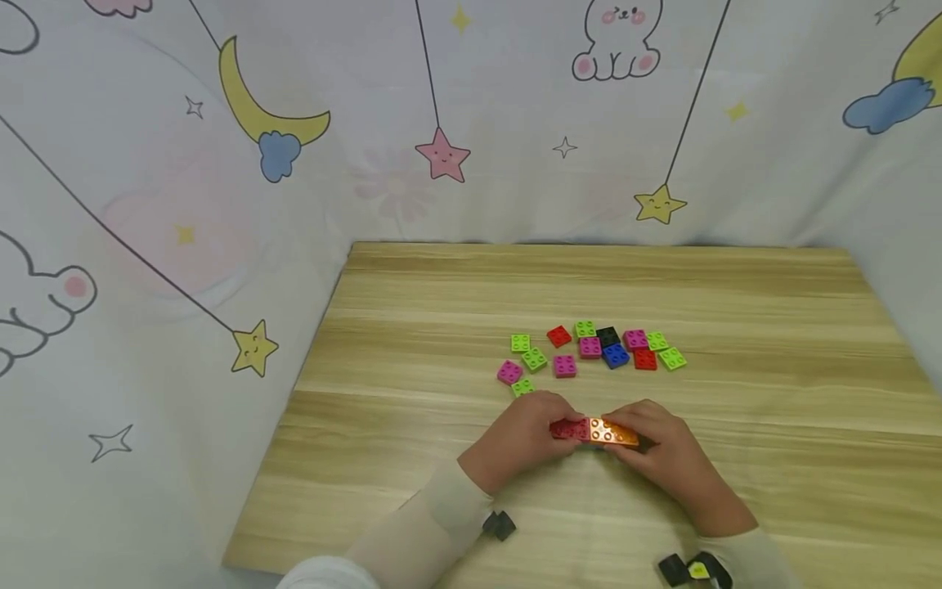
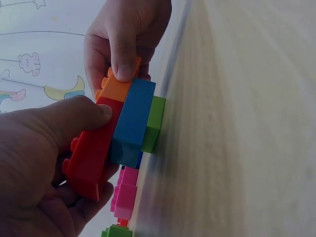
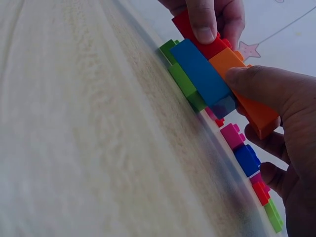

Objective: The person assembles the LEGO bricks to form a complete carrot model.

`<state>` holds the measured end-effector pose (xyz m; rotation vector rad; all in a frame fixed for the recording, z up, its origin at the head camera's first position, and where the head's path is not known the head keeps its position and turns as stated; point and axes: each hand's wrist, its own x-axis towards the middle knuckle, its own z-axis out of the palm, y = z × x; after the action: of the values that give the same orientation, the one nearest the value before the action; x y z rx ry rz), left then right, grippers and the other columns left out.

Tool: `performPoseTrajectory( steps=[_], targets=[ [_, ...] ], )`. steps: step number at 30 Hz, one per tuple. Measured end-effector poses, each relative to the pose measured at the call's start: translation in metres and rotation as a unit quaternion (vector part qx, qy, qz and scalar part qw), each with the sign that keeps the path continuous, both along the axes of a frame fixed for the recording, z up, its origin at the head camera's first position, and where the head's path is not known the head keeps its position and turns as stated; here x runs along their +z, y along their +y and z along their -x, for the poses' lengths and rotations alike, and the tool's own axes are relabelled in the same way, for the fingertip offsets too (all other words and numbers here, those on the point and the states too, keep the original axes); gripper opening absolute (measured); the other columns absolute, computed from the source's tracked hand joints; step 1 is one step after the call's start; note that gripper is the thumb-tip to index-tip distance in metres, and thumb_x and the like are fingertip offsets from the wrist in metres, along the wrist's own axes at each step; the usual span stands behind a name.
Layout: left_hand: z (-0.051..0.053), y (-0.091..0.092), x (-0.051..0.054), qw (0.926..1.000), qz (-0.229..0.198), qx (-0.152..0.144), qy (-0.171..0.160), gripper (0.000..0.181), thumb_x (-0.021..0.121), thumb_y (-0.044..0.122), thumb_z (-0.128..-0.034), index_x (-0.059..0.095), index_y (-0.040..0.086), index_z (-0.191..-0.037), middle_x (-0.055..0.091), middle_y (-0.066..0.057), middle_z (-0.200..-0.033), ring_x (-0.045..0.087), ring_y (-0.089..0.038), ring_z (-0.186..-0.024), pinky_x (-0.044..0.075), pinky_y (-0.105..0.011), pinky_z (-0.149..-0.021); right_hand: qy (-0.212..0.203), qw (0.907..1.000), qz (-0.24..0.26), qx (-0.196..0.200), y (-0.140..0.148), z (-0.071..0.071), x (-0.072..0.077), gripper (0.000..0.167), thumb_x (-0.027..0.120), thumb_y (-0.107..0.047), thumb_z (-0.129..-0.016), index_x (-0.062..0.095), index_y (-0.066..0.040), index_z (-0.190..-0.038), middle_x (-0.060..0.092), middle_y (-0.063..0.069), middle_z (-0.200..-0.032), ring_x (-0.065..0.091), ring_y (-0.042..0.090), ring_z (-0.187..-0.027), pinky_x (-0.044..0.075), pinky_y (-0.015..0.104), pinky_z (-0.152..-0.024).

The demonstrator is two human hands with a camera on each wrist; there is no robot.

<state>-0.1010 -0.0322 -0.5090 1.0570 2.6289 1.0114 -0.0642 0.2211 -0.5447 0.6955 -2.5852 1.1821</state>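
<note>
A red brick (image 1: pixel 570 430) and an orange brick (image 1: pixel 616 433) sit end to end over a blue brick (image 2: pixel 133 121), low above the table. My left hand (image 1: pixel 521 438) grips the red brick, its thumb flat on the side in the left wrist view. The orange brick's sides are pinched by my right hand (image 1: pixel 668 448). Below the blue brick a light green brick (image 2: pixel 155 123) shows; I cannot tell whether the two are joined. In the right wrist view, the blue brick spans the seam between red and orange.
Beyond the hands, loose bricks lie scattered: a pink brick (image 1: pixel 565 366), a dark blue brick (image 1: pixel 615 355), a black brick (image 1: pixel 607 336), a flat red brick (image 1: pixel 645 359) and several light green ones. The wooden table (image 1: pixel 368 458) meets a printed cloth (image 1: pixel 515 204) at the back.
</note>
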Motion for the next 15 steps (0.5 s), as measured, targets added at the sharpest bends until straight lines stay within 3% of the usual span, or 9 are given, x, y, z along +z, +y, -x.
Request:
performPoseTrajectory(
  steps=[15],
  targets=[
    [0.0016,-0.0003,-0.0014,0.9984,-0.007,0.016,-0.054,0.027,0.086,0.020,-0.0863,0.079,0.012,-0.111,0.068,0.014,-0.092,0.055,0.000,-0.080,0.048,-0.012,-0.073,0.004,0.9999,0.009,0.005,0.0010,0.0012,-0.0015,0.045,0.093,-0.007,-0.075,0.079,-0.022,-0.115,0.072,-0.011,-0.107,0.064,0.010,-0.097,0.045,0.009,-0.088]
  ],
)
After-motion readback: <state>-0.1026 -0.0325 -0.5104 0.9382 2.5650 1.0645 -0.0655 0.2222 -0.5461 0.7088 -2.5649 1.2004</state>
